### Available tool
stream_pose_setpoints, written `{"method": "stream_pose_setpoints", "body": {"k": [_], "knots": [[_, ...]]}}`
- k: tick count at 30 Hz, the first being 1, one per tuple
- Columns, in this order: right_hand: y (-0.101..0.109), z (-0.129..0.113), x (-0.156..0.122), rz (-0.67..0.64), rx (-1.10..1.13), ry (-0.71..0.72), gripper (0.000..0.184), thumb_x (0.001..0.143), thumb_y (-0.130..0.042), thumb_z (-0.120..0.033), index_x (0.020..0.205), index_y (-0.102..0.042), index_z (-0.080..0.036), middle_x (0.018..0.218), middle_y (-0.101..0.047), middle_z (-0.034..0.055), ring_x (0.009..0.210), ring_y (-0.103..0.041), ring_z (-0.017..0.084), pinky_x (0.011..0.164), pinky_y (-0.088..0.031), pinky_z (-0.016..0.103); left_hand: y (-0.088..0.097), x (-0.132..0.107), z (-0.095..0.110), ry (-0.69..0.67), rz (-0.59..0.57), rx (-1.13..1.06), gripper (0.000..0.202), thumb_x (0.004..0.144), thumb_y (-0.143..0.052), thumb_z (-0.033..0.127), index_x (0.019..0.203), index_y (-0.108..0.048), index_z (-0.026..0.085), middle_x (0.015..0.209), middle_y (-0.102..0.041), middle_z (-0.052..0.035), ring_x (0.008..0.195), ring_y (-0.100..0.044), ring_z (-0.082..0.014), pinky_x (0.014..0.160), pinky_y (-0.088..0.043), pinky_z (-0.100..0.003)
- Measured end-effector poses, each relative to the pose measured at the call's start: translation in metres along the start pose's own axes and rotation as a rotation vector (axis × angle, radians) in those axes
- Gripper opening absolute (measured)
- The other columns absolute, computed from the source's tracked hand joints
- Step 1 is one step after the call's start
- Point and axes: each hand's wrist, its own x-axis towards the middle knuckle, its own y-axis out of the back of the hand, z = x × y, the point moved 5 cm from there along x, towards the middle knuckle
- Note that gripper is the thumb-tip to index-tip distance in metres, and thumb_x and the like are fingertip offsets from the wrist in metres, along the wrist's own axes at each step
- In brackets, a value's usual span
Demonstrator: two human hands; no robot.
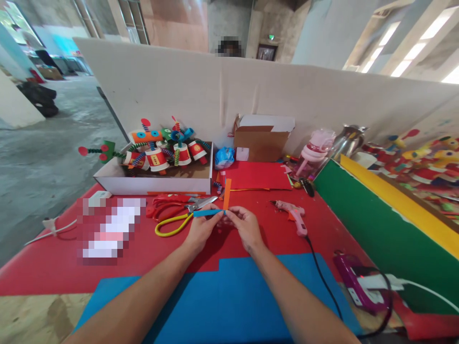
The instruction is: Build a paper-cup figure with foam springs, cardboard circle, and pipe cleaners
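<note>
My left hand (204, 228) is closed, with a blue paper strip (206, 213) pinched near its right end. An orange paper strip (227, 193) stands upright from the corner where the two strips meet at a right angle. The fingertips of my right hand (246, 228) are closed on that corner, at the foot of the orange strip. Just left of my left hand lie scissors with yellow handles (172, 225), their metal blades pointing up and right. Beside them rests a red-handled tool (168, 203), partly covered.
At back left a white box (154, 185) holds several paper-cup figures (157, 160). A pink glue gun (294, 215) lies at right, its cord running past a purple power device (358, 282). Blue sheets (229, 306) lie in front; a green panel (373, 234) stands right.
</note>
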Motion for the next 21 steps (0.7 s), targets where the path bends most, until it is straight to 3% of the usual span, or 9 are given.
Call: {"method": "stream_pose_setpoints", "body": {"k": [10, 21], "knots": [[-0.0027, 0.0006, 0.0008, -0.064, 0.075, -0.127, 0.039, 0.049, -0.087, -0.041, 0.074, -0.070, -0.017, 0.064, -0.070, -0.0003, 0.058, -0.064, 0.011, 0.066, -0.053, 0.026, 0.0028, 0.0024, 0.0014, -0.018, 0.058, 0.026, 0.032, 0.060, -0.076, 0.040, 0.064, -0.054, 0.018, 0.054, -0.056, 0.0043, 0.050, -0.050, -0.0091, 0.050, -0.042, -0.021], [0.0027, -0.0005, 0.0032, -0.015, -0.020, -0.024, 0.030, 0.054, -0.084, -0.041, 0.068, -0.069, -0.019, 0.059, -0.067, -0.0006, 0.055, -0.060, 0.012, 0.060, -0.049, 0.026, 0.0006, 0.0011, 0.0011, 0.002, 0.009, 0.016, 0.033, 0.063, -0.076, 0.043, 0.067, -0.055, 0.017, 0.055, -0.057, 0.0032, 0.050, -0.051, -0.0099, 0.049, -0.044, -0.022]]}}
